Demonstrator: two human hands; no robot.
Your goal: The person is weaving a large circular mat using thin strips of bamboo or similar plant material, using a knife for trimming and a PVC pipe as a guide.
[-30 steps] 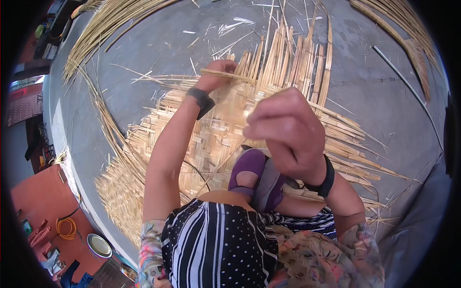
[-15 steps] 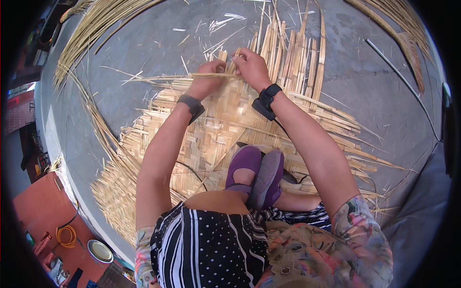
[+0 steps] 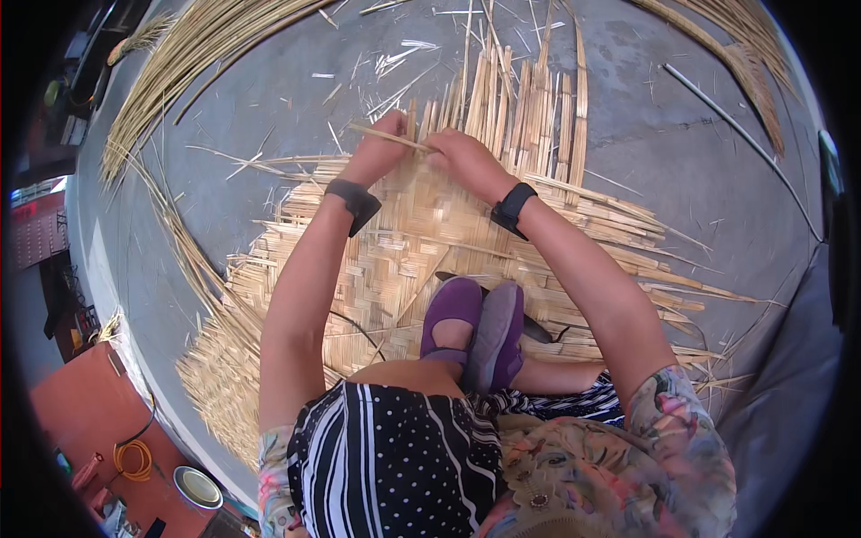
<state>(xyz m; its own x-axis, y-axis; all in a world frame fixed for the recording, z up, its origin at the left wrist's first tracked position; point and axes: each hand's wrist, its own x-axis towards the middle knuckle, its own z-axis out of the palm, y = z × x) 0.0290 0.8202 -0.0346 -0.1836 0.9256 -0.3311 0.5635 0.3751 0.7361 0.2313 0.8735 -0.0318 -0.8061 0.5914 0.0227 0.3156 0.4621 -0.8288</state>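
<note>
A woven mat of flat, straw-coloured strips (image 3: 381,269) lies on the floor under my feet, with loose strip ends fanning out from its far and right edges. My left hand (image 3: 377,148) is closed at the far edge, its fingers round upright strip ends and partly hidden. Close beside it, my right hand (image 3: 468,163) pinches the end of a crosswise straw strip (image 3: 386,134). That strip slants over my left fingers, its free end pointing left. Long unwoven strip ends (image 3: 543,125) spread beyond my right hand.
Bundles of long stalks (image 3: 202,54) lie at the far left, and more stalks (image 3: 735,54) at the far right. A thin grey rod (image 3: 726,121) rests on the right. Purple shoes (image 3: 453,314) are on the mat. Pale scraps (image 3: 395,61) litter the grey floor.
The crosswise strip has tilted, its left end now higher. My right hand has turned and lowered a little, with its fingers now on the strip. My left hand has shifted slightly.
</note>
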